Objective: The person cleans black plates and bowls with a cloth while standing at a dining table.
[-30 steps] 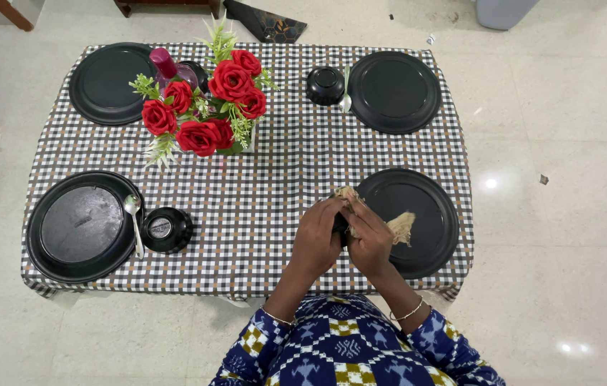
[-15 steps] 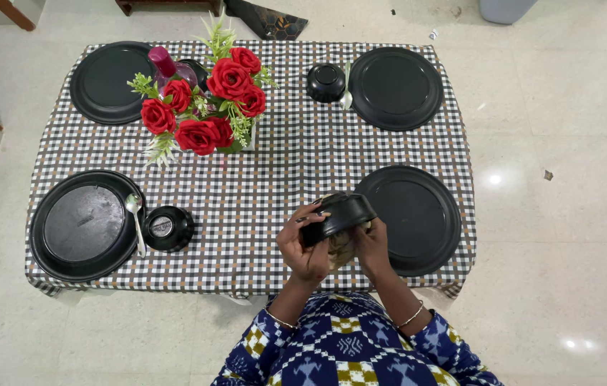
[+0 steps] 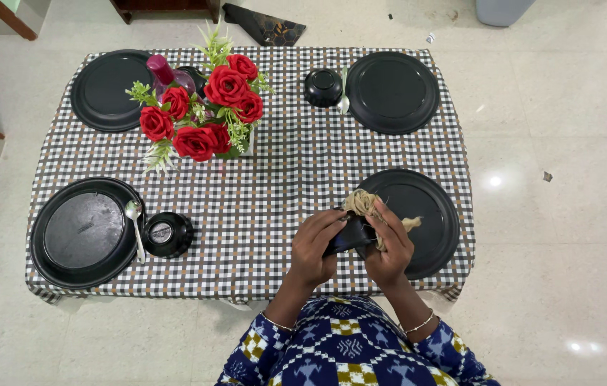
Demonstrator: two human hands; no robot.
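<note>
At the near edge of the checked tablecloth (image 3: 275,207) we see our left hand (image 3: 316,246) curled round a small black bowl (image 3: 347,234), fingers closed on its side, lifting it just beside the near-right black plate (image 3: 428,214); our right hand (image 3: 390,246) grips a tan fibre scrubber (image 3: 362,203) pressed against the bowl; red roses (image 3: 207,111) stand well apart; another bowl (image 3: 167,233) and spoon (image 3: 134,223) lie left

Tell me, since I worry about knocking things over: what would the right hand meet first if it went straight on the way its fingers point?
Probably the tan fibre scrubber the right hand already presses against the small black bowl.
</note>
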